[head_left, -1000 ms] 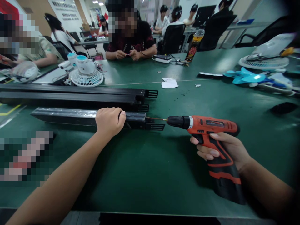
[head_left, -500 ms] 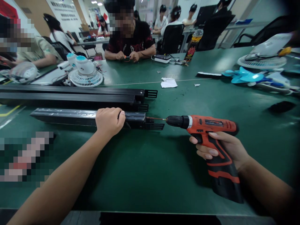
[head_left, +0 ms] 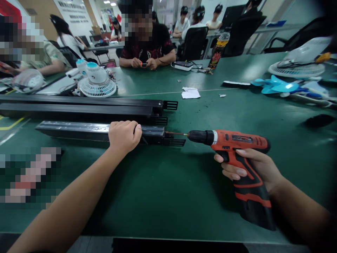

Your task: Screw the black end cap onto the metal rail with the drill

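My left hand (head_left: 124, 135) is closed over the near long black metal rail (head_left: 76, 129), pressing it to the green table (head_left: 163, 189). My right hand (head_left: 252, 168) grips the handle of a red and black cordless drill (head_left: 237, 154). The drill lies level, and its thin bit (head_left: 177, 133) touches the rail's right end, by a ribbed black end piece (head_left: 176, 141).
Two more long black rails (head_left: 79, 107) lie behind the near one. Small white fans (head_left: 97, 84), paper scraps (head_left: 190, 93), blue fan blades (head_left: 276, 87) and a fan grille (head_left: 295, 68) sit farther back. A person in black sits across the table, others at the left.
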Action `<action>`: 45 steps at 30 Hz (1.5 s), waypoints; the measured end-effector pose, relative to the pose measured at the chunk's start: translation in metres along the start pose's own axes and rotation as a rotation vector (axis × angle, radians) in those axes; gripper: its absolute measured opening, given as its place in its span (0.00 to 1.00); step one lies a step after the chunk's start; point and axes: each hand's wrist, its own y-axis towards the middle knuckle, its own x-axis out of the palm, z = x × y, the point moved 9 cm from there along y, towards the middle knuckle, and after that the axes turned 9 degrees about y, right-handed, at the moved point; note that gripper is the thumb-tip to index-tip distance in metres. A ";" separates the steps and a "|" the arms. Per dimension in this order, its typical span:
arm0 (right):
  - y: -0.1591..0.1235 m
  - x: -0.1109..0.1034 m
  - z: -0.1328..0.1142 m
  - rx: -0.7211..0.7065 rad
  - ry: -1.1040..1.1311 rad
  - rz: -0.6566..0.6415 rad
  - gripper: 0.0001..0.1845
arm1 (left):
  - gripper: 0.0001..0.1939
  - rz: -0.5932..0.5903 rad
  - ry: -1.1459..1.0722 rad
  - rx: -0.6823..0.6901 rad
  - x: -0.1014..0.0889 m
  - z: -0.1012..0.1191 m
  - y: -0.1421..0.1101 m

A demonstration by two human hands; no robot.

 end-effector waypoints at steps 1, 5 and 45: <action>0.000 -0.001 0.000 -0.002 -0.005 0.002 0.18 | 0.27 0.003 -0.001 0.003 0.000 0.000 0.000; 0.000 -0.003 0.001 0.014 -0.011 0.014 0.19 | 0.27 0.012 0.006 0.009 -0.001 0.000 0.000; -0.002 0.000 -0.005 -0.039 -0.028 0.016 0.12 | 0.29 -0.050 -0.016 0.000 -0.003 0.004 -0.001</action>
